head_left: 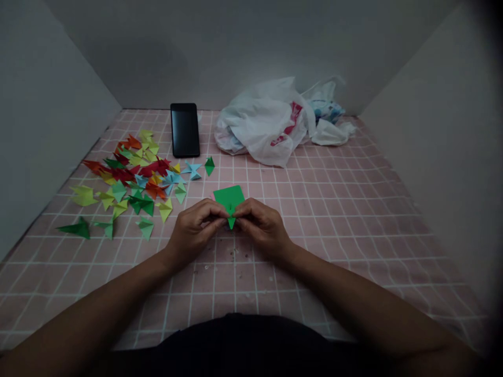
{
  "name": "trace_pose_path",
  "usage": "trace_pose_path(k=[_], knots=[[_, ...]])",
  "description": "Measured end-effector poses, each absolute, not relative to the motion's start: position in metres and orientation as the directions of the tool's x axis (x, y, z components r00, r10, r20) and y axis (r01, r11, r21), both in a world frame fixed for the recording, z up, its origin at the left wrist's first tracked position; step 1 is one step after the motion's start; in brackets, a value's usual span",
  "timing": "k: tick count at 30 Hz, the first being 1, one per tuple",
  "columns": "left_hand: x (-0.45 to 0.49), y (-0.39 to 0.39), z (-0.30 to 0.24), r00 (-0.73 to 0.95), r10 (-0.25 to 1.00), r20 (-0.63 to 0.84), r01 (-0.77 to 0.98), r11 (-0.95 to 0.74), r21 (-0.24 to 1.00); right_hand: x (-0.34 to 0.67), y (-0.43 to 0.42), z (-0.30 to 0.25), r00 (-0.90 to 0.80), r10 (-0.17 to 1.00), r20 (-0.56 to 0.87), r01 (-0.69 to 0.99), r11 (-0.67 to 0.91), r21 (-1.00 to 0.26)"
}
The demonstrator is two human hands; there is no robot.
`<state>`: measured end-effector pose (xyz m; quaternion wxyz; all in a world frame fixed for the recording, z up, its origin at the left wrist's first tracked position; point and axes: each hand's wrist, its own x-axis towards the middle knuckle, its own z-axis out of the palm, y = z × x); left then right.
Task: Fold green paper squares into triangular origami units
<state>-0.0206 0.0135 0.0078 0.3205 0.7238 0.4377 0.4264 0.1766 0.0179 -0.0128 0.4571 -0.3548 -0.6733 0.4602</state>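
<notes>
Between my two hands is a small folded green paper piece (231,223) with its pointed end toward me. My left hand (198,224) pinches it from the left with thumb and forefinger, and my right hand (261,222) pinches it from the right. The fingertips nearly meet and cover part of the folds. Just beyond them lies a green paper square (230,196), with a bit of pink showing at its left edge. Whether the held piece touches this square I cannot tell. A small dark green folded paper (209,166) rests farther back.
Left of my hands spreads a loose pile of coloured folded papers (135,173). A black phone (185,131) lies behind it. Crumpled white plastic bags (267,120) sit at the back wall. Pink checked cloth (334,220) covers the surface, with walls on three sides.
</notes>
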Motion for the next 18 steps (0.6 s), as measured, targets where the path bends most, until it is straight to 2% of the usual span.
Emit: trace_pose_path(k=[8, 14, 18], knots=[[-0.020, 0.013, 0.010, 0.264, 0.889, 0.374, 0.337, -0.449, 0.828, 0.176, 0.018, -0.010, -0.324, 0.897, 0.301, 0.013, 0.322, -0.947], [-0.018, 0.010, 0.010, 0.224, 0.909, 0.351, 0.336, -0.410, 0.848, 0.170, 0.014, -0.010, -0.302, 0.938, 0.169, -0.131, 0.135, -0.982], [-0.014, 0.006, 0.006, 0.165, 0.947, 0.277, 0.294, -0.315, 0.902, 0.165, 0.011, -0.011, -0.294, 0.952, 0.079, -0.213, 0.016, -0.977]])
